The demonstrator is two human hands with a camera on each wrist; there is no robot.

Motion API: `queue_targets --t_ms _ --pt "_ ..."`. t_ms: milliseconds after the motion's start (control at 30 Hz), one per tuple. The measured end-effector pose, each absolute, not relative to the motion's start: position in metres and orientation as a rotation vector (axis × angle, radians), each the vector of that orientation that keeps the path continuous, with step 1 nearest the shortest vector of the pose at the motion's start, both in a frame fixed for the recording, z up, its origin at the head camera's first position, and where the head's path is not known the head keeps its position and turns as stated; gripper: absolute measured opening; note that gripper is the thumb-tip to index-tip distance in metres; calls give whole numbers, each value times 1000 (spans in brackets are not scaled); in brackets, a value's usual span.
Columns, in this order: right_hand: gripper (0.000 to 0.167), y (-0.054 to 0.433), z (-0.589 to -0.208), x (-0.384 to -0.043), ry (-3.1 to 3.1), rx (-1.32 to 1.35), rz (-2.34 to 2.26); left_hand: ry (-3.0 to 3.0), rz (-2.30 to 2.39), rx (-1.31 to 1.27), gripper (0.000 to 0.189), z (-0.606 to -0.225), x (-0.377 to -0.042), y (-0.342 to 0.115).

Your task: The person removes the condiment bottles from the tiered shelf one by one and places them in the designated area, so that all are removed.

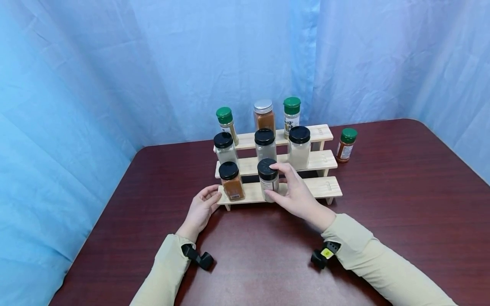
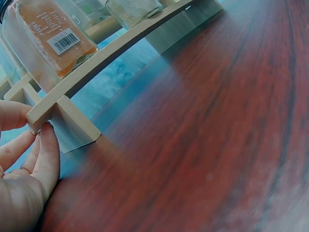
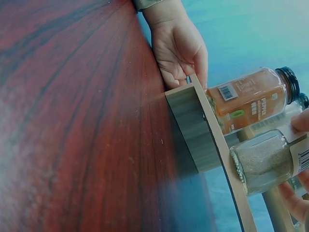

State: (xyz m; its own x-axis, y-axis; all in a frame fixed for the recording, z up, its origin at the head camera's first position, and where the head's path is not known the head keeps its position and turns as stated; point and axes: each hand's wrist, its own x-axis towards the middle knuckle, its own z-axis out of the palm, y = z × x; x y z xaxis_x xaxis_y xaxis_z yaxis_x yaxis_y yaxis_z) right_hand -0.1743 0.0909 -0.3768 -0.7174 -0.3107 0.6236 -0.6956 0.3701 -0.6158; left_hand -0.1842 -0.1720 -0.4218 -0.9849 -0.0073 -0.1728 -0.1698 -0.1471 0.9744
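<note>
My right hand (image 1: 297, 196) grips a black-lidded spice jar (image 1: 269, 186) of pale powder, with fingers at the lid and thumb low on its side. In the right wrist view the base of this jar (image 3: 263, 162) is right at the front step of a three-step wooden spice rack (image 1: 321, 186). My left hand (image 1: 200, 211) holds the left end of that step. Its thumb and fingers pinch the board's corner in the left wrist view. Close beside it on the same step stands a black-lidded jar of orange-brown powder (image 1: 232, 188).
Three black-lidded jars, one with pale powder (image 1: 298, 153), stand on the middle step. On the top step are two green-capped bottles (image 1: 292, 121) and a silver-lidded jar (image 1: 264, 119). A green-capped red bottle (image 1: 346, 146) stands on the table (image 1: 402, 191), right of the rack.
</note>
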Motion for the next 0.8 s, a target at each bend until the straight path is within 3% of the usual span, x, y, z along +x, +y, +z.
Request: queue_targets --t_ms 800 --pt "68 114 -364 -160 -2104 836 1249 1964 2306 -168 35 -424 -185 -173"
